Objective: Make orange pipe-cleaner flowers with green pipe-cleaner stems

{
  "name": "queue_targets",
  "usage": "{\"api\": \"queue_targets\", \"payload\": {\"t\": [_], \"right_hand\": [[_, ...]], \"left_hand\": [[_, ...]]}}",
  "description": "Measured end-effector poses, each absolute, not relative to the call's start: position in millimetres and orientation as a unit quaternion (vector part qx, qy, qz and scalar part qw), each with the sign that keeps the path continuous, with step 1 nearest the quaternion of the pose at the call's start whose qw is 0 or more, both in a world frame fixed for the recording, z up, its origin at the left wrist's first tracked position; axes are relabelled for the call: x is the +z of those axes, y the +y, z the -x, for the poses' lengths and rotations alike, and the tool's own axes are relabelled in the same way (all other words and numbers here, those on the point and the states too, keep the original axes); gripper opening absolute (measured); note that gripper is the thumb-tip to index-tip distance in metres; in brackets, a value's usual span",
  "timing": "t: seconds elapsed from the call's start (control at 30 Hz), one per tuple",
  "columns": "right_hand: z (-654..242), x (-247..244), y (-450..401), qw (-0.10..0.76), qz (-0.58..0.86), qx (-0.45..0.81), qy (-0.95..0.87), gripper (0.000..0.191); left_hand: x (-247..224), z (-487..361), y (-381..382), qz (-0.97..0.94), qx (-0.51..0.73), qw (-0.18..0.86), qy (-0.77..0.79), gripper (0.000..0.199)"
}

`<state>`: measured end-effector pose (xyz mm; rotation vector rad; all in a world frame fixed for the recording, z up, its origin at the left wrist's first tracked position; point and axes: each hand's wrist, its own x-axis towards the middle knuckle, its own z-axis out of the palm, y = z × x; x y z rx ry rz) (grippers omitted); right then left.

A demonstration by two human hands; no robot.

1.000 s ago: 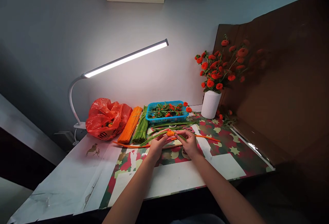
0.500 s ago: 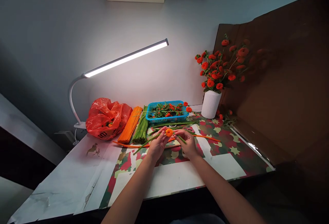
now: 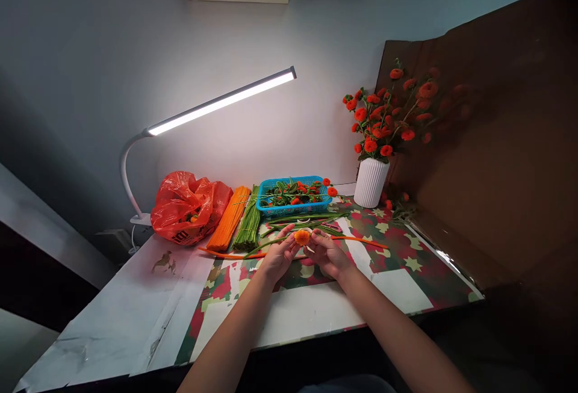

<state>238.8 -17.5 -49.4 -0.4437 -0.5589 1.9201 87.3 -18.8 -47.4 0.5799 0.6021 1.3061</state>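
Observation:
Between my two hands, above the table, is an orange pipe-cleaner flower (image 3: 302,236). My left hand (image 3: 279,256) pinches its left side, and a green pipe cleaner (image 3: 266,248) runs out to the left past those fingers. At the flower's right side, the fingers of my right hand (image 3: 331,254) are closed on it. How the green piece joins the flower is hidden by the fingers. Loose orange pipe cleaners (image 3: 361,241) and green pipe cleaners (image 3: 311,219) lie on the table just behind my hands.
Behind stand a blue basket (image 3: 295,208) of red flowers, a green bundle (image 3: 247,221), an orange bundle (image 3: 229,219) and a red plastic bag (image 3: 189,209). A white vase (image 3: 371,183) of red flowers is at the right. A lamp (image 3: 221,102) reaches over from the left.
The flower has turned to face me more and shifted slightly right. The green pipe cleaner no longer sticks out past my right hand, and my right fingers have moved in against the flower.

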Motion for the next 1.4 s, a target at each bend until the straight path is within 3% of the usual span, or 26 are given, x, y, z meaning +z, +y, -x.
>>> {"api": "queue_targets", "payload": {"t": [0.17, 0.37, 0.97, 1.27, 1.4], "right_hand": [[-240.4, -48.0, -19.5, 0.491, 0.177, 0.815, -0.251, 0.019], [-242.4, -56.6, -14.0, 0.492, 0.180, 0.813, -0.256, 0.021], [-243.0, -47.0, -17.6, 0.461, 0.165, 0.748, -0.447, 0.024], [-237.6, -43.6, -17.7, 0.566, 0.252, 0.581, -0.527, 0.020], [-234.1, -40.8, -21.4, 0.576, 0.302, 0.496, -0.575, 0.014]], "left_hand": [[-46.3, -86.4, -19.7, -0.265, 0.577, 0.726, 0.264, 0.043], [-48.5, -87.4, -20.3, -0.307, 0.531, 0.745, 0.261, 0.021], [-42.7, -87.4, -29.4, -0.420, 0.451, 0.749, 0.244, 0.032], [-48.7, -85.9, -16.7, -0.333, 0.517, 0.698, 0.367, 0.021], [-46.3, -89.6, -18.8, -0.358, 0.528, 0.681, 0.359, 0.029]]}}
